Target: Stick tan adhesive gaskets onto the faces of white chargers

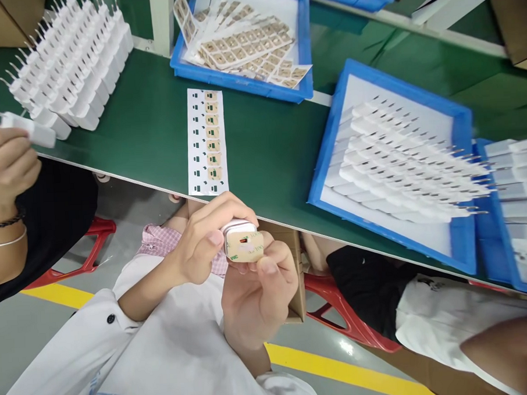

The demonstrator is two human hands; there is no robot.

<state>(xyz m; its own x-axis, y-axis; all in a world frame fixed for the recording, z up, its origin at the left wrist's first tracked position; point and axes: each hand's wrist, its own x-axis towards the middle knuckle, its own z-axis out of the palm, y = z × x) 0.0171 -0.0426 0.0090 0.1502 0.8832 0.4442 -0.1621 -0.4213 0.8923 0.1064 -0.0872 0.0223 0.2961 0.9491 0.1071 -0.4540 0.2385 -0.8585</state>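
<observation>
I hold both hands just off the green table (266, 156) edge, in open air above my lap. My left hand (204, 238) and right hand (259, 291) pinch a white charger (239, 230), a tan label (246, 246) covering its end.

Green workbench (147, 127), grey floor (28, 324) with yellow line (341, 369)

Left hand (204, 241) and right hand (254, 291) pinch a white charger (237, 229) bearing a tan sticker (246, 246).

White charger plug (241, 236), tan label on its face, held below the table edge.
</observation>
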